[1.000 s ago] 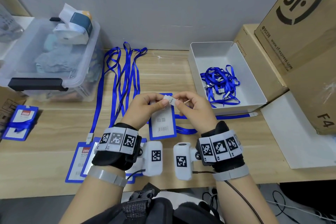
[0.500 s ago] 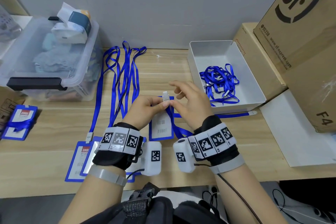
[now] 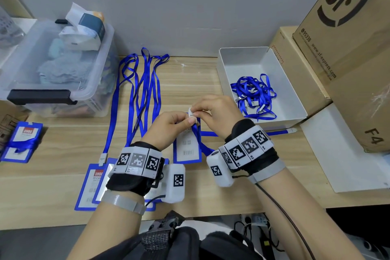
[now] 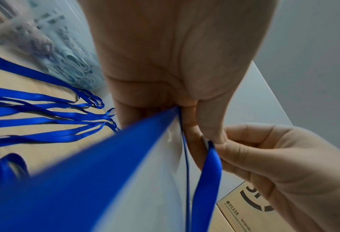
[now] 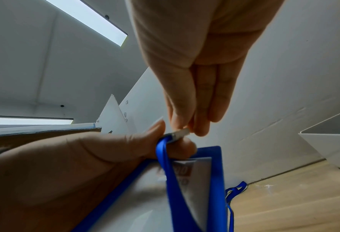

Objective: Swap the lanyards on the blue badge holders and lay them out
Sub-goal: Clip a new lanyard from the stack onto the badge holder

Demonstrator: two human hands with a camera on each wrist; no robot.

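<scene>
The badge holder (image 3: 186,150) now hangs upright over the table's middle, where a second ago it was tilted flatter. My left hand (image 3: 168,127) pinches its top; my right hand (image 3: 217,112) has closed onto the clip (image 3: 191,112), so I judge the lanyard (image 3: 198,137) is nearly attached.

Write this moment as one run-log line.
left hand: holds badge holder | right hand: pinches lanyard clip | step: clipping, unfinished
</scene>
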